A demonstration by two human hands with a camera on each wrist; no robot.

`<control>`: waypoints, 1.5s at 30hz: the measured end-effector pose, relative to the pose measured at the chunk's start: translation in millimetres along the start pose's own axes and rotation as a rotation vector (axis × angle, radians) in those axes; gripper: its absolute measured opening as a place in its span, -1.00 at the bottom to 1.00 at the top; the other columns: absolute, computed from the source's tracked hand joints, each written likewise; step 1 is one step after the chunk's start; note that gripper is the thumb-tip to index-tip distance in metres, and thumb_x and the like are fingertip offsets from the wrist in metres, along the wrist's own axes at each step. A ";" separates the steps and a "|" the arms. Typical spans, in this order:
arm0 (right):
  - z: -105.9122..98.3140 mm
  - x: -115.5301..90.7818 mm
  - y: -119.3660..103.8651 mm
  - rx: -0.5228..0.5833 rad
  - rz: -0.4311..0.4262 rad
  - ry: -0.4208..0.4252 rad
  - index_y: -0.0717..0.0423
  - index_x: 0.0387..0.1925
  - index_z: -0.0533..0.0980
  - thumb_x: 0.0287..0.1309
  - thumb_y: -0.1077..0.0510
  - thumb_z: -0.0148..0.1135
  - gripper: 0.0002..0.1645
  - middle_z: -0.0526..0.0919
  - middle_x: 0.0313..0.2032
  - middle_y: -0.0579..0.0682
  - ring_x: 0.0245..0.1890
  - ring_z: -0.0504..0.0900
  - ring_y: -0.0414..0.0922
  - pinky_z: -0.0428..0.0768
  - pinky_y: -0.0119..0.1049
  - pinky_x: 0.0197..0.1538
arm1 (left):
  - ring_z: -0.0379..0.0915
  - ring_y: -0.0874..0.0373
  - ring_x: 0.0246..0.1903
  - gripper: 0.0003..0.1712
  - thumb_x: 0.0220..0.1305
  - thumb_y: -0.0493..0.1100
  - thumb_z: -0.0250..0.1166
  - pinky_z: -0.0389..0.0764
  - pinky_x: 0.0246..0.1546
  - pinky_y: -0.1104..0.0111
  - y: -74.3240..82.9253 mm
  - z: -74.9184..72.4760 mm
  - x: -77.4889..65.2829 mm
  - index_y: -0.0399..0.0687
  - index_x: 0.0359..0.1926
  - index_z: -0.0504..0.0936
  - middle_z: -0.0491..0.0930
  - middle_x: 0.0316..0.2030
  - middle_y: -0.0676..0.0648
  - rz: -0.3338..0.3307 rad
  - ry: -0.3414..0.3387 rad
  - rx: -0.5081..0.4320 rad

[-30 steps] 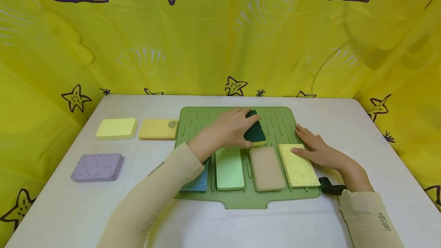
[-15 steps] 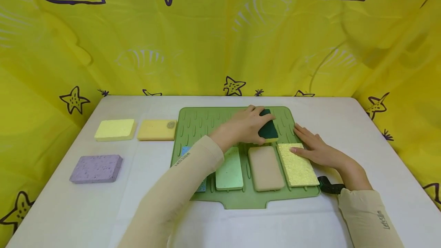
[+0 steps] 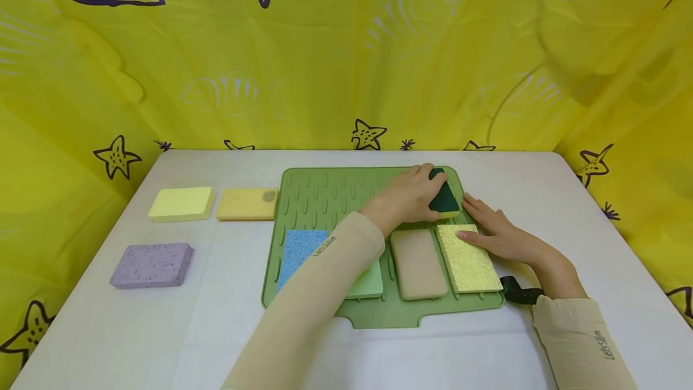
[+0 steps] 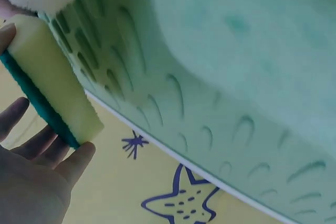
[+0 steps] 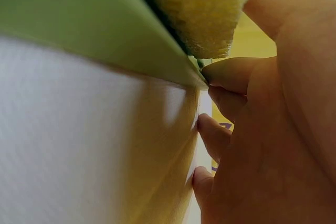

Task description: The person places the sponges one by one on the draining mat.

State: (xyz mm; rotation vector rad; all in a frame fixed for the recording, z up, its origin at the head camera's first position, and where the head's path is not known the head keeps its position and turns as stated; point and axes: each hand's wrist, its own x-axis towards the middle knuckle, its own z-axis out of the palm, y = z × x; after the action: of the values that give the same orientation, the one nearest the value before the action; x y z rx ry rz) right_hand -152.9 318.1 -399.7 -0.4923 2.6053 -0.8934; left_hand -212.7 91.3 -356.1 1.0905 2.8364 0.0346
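Note:
My left hand (image 3: pixel 403 197) grips a scrub sponge (image 3: pixel 445 198), dark green on top and yellow below, over the back right corner of the green ridged mat (image 3: pixel 308 194). In the left wrist view, fingertips and thumb pinch this sponge (image 4: pixel 60 80) by its ends. My right hand (image 3: pixel 503 236) lies at the mat's right edge with fingers extended, its thumb on a yellow sponge (image 3: pixel 470 260). The right wrist view shows that sponge (image 5: pixel 199 14) dark underneath. Left of it lie a beige sponge (image 3: pixel 419 265), a mint green sponge (image 3: pixel 370 281) and a blue sponge (image 3: pixel 300 251), the latter two partly behind my left sleeve.
On the white table (image 3: pixel 216 294), left of the mat, lie a pale yellow sponge (image 3: pixel 181 204), an orange-yellow sponge (image 3: pixel 243 204) with a round grey mark, and a purple sponge (image 3: pixel 152 265). A yellow patterned curtain (image 3: pixel 325 47) rises behind and at both sides.
My left hand has carried the green and yellow sponge rightward along the back of the mat to its right corner. The blue sponge shows more now. My right hand has stayed in place.

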 end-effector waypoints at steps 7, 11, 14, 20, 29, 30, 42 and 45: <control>0.5 2.2 2.5 -0.008 -0.010 0.000 0.21 0.56 -0.20 0.40 -0.08 0.11 0.01 -0.28 0.55 0.34 0.52 -0.34 0.39 -0.45 0.53 0.35 | 0.06 0.00 0.49 -0.13 0.34 0.28 0.17 0.26 0.48 0.22 10.1 4.8 9.4 0.12 0.52 0.10 0.07 0.52 -0.14 0.006 -0.009 0.029; 0.2 2.7 2.7 -0.001 -0.012 -0.001 0.19 0.57 -0.21 0.40 -0.08 0.11 0.01 -0.29 0.56 0.32 0.52 -0.35 0.39 -0.45 0.53 0.35 | 0.09 -0.01 0.47 -0.15 0.34 0.28 0.17 0.28 0.47 0.21 11.4 6.2 13.0 0.11 0.51 0.11 0.09 0.51 -0.15 -0.003 -0.010 0.048; -0.4 1.9 2.7 -0.004 -0.004 -0.003 0.19 0.57 -0.21 0.40 -0.09 0.11 0.02 -0.30 0.56 0.32 0.52 -0.36 0.39 -0.45 0.53 0.35 | 0.08 -0.02 0.48 -0.16 0.35 0.29 0.15 0.28 0.46 0.21 11.8 6.5 16.0 0.11 0.51 0.12 0.08 0.51 -0.16 -0.002 -0.010 0.065; -2.2 1.7 1.0 -0.029 0.013 0.000 0.20 0.57 -0.20 0.39 -0.11 0.11 0.02 -0.28 0.56 0.30 0.52 -0.34 0.38 -0.43 0.54 0.35 | 0.04 -0.02 0.49 -0.18 0.36 0.30 0.12 0.25 0.48 0.21 12.4 5.5 20.7 0.14 0.50 0.13 0.05 0.52 -0.16 0.005 -0.016 0.074; -1.4 2.5 0.4 -0.014 0.026 -0.003 0.24 0.56 -0.20 0.39 -0.12 0.11 0.03 -0.30 0.56 0.32 0.52 -0.37 0.38 -0.47 0.52 0.36 | 0.04 0.02 0.50 -0.19 0.37 0.30 0.10 0.24 0.49 0.21 15.8 7.8 21.2 0.15 0.51 0.11 0.04 0.52 -0.12 -0.008 -0.072 0.088; -1.0 2.5 0.5 -0.010 0.026 -0.003 0.24 0.56 -0.20 0.39 -0.11 0.11 0.03 -0.31 0.56 0.32 0.52 -0.37 0.38 -0.48 0.52 0.36 | 0.03 0.02 0.50 -0.19 0.38 0.30 0.09 0.23 0.49 0.21 16.1 8.1 21.1 0.15 0.51 0.11 0.03 0.53 -0.12 -0.009 -0.077 0.090; -0.2 3.7 2.4 -0.002 0.026 -0.005 0.27 0.55 -0.22 0.39 -0.11 0.11 0.04 -0.33 0.56 0.30 0.53 -0.39 0.36 -0.49 0.52 0.35 | -0.21 0.05 0.57 -0.24 0.46 0.25 -0.01 0.15 0.53 0.20 18.6 8.1 21.0 0.24 0.56 0.03 -0.15 0.58 -0.10 -0.003 -0.126 0.090; -0.3 3.7 2.3 -0.005 0.026 -0.007 0.28 0.55 -0.22 0.40 -0.11 0.11 0.04 -0.33 0.56 0.30 0.53 -0.40 0.36 -0.50 0.51 0.35 | -0.23 0.07 0.57 -0.25 0.47 0.24 -0.02 0.15 0.53 0.18 19.3 8.0 21.0 0.27 0.57 0.02 -0.15 0.59 -0.07 -0.002 -0.134 0.098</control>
State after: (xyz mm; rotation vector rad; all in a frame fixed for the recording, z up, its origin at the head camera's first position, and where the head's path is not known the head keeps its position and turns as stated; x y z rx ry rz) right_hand -156.7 318.4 -401.7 -0.4604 2.6018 -0.8756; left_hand -214.5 119.5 -364.8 1.0654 2.7450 -0.1728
